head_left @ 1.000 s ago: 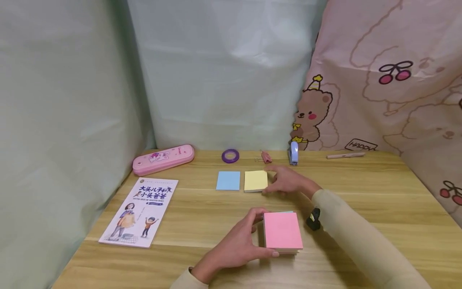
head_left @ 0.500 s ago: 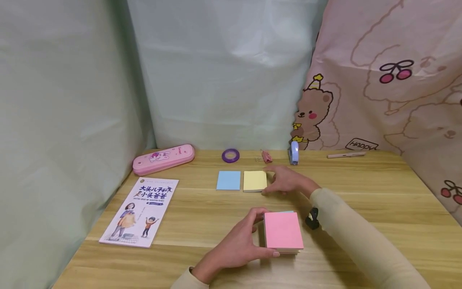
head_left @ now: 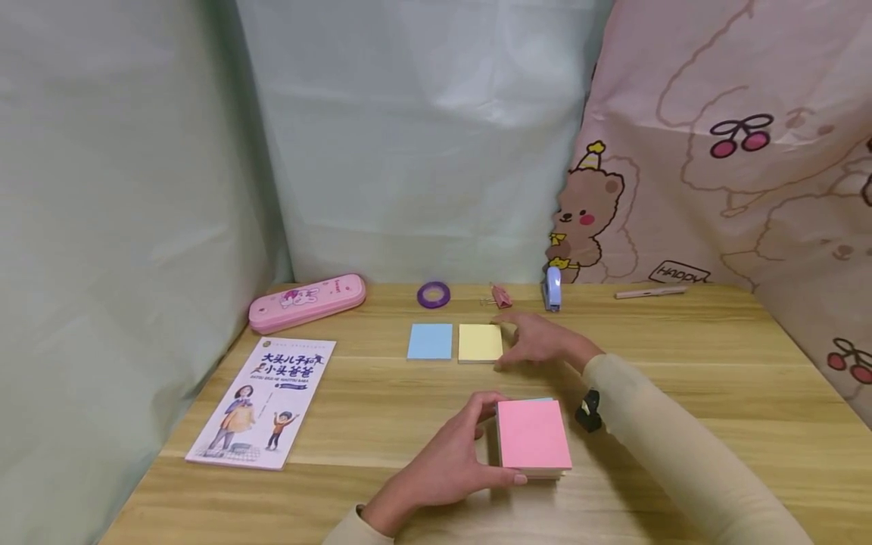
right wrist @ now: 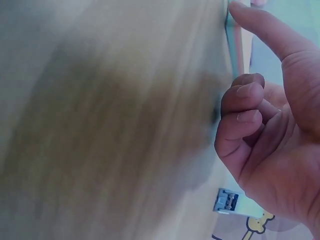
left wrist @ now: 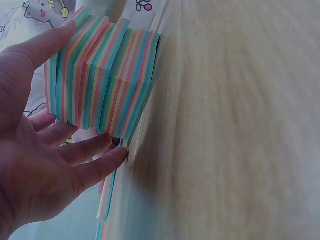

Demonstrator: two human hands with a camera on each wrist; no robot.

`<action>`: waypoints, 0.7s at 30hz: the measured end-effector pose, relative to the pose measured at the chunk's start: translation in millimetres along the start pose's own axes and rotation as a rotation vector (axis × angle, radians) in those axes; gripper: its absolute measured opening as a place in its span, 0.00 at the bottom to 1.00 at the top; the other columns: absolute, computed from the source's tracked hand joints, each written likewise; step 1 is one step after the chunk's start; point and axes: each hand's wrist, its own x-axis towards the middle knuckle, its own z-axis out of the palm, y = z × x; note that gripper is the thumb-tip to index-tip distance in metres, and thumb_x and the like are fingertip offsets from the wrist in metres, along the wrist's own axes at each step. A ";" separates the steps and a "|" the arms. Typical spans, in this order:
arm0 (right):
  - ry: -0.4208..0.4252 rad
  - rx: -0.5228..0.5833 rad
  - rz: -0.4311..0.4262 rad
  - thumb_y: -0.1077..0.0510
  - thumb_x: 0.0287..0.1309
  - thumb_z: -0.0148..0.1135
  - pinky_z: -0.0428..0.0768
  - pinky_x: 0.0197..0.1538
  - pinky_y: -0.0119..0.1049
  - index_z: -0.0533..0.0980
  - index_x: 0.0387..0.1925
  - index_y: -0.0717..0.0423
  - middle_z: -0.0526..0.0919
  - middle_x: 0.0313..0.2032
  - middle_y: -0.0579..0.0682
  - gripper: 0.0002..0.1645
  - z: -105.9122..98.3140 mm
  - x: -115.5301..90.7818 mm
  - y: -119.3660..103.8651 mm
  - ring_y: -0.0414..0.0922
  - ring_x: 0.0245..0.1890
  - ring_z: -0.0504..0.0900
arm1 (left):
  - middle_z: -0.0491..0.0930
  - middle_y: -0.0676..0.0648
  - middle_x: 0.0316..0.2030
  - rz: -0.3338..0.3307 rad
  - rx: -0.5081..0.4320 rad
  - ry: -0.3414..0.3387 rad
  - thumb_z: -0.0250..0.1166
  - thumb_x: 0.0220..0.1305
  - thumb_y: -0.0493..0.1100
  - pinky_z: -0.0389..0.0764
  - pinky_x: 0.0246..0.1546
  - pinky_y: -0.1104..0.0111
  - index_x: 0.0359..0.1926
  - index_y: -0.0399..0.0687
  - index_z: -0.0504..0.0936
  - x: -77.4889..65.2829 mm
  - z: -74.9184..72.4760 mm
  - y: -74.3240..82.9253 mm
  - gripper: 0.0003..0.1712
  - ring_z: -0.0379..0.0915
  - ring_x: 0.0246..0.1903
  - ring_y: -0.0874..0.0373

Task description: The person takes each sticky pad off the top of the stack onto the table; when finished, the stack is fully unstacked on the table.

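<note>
A thick stack of sticky note pads (head_left: 534, 433) with a pink top stands at the front middle. My left hand (head_left: 453, 458) grips its left side, thumb on the near face and fingers round the far side. Striped coloured edges of this stack (left wrist: 100, 75) show in the left wrist view. Farther back, my right hand (head_left: 540, 338) holds a yellow sticky note pad (head_left: 480, 343) by its right side between thumb and forefinger. In the right wrist view the other fingers (right wrist: 245, 102) are curled in. A blue sticky note pad (head_left: 430, 341) lies just left of the yellow one.
Along the back edge lie a pink pencil case (head_left: 308, 303), a purple tape roll (head_left: 434, 294), a pink binder clip (head_left: 500, 296), a lilac stapler (head_left: 552, 289) and a pen (head_left: 651, 292). A picture book (head_left: 262, 403) lies at the left. Curtains enclose the table (head_left: 354, 424).
My right hand has slid the yellow pad slightly left, narrowing the gap to the blue one. The left hand and its stack have stayed in place.
</note>
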 end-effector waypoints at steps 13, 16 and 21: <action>0.017 0.063 -0.010 0.48 0.57 0.79 0.62 0.23 0.31 0.62 0.79 0.57 0.64 0.17 0.41 0.55 -30.8 -17.4 -1.4 0.39 0.19 0.61 | 0.71 0.50 0.71 -0.009 -0.013 -0.004 0.82 0.57 0.56 0.72 0.75 0.50 0.75 0.52 0.61 -0.8 -0.3 -0.7 0.53 0.65 0.75 0.49; 0.029 0.074 -0.015 0.49 0.60 0.78 0.63 0.23 0.32 0.63 0.79 0.55 0.64 0.18 0.42 0.52 -35.8 -25.4 -3.0 0.40 0.20 0.61 | 0.71 0.50 0.71 -0.010 -0.013 -0.003 0.82 0.57 0.56 0.73 0.75 0.49 0.75 0.51 0.61 -0.5 -0.6 -0.7 0.53 0.65 0.75 0.48; 0.078 0.085 -0.037 0.49 0.63 0.76 0.71 0.26 0.34 0.65 0.78 0.52 0.75 0.23 0.47 0.47 -41.6 -45.6 -4.5 0.42 0.23 0.69 | 0.71 0.51 0.70 -0.006 -0.016 -0.003 0.82 0.57 0.55 0.72 0.75 0.48 0.75 0.51 0.61 0.3 0.3 -0.6 0.53 0.65 0.75 0.48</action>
